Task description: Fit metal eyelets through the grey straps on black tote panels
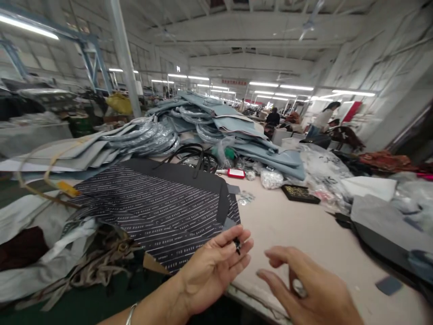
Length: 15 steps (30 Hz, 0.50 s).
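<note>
Lower centre: left hand (214, 270) pinches small black piece (237, 246), unattached. Lower right: right hand (313, 282), thumb and forefinger parted; palm contents unclear. Left of centre: printed panel (158, 210), dark band (182, 174) apparently joined.

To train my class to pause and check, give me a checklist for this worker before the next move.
1. Small black piece at the left hand's fingertips: ok.
2. Right hand apart from the left: ok.
3. Shiny item under the right hand, gripped or not: cannot tell.
4. TED BAKER-printed fabric fully on the tabletop: not ok, it overhangs the edge.
5. Black tray upright, gold-coloured pieces inside: ok.
</note>
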Available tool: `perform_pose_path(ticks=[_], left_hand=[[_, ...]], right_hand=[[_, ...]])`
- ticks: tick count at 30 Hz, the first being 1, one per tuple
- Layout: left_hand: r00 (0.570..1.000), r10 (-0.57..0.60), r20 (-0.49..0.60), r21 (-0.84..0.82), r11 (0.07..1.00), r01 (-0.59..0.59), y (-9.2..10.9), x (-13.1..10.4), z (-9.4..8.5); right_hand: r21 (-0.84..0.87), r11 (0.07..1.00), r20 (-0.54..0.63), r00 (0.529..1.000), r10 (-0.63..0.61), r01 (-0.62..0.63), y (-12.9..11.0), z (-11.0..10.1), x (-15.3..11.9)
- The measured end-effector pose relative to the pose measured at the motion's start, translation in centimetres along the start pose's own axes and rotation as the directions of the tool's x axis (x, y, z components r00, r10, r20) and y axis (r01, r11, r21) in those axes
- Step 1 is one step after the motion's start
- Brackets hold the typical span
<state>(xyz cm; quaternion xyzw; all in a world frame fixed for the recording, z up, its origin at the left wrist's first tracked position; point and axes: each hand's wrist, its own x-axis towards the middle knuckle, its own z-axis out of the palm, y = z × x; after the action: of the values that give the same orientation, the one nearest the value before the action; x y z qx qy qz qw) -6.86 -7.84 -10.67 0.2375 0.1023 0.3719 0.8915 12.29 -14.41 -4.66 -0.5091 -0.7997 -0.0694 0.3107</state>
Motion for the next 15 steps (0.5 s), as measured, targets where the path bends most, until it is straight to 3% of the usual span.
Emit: perform_pose_path(ticks=[3,6,10,15], left_hand=[[0.999,0.038,0.038,-0.011,0.999,-0.038,0.0,-0.4,-0.1],[0.999,0.037,0.001,-0.039,0.999,-0.037,0.2,-0.7,0.0],[0.981,0.04,-0.192,-0.008,0.999,-0.042,0.4,-1.0,0.3],[0.961,0.161,-0.226,0.274,0.957,-0.096,0.5,-1.0,0.3]], right_hand=[[0.08,0.996,0.045,0.998,-0.043,0.039,-1.1,3.4,1.5],[0.121,0.993,0.037,0.999,-0.016,0.012,-1.0,5.2,1.6],[0.172,0.985,0.008,1.0,0.007,-0.008,-0.9,5.2,1.8],[0.249,0.964,0.104,0.992,0.07,-0.094,-0.8,4.4,2.4]])
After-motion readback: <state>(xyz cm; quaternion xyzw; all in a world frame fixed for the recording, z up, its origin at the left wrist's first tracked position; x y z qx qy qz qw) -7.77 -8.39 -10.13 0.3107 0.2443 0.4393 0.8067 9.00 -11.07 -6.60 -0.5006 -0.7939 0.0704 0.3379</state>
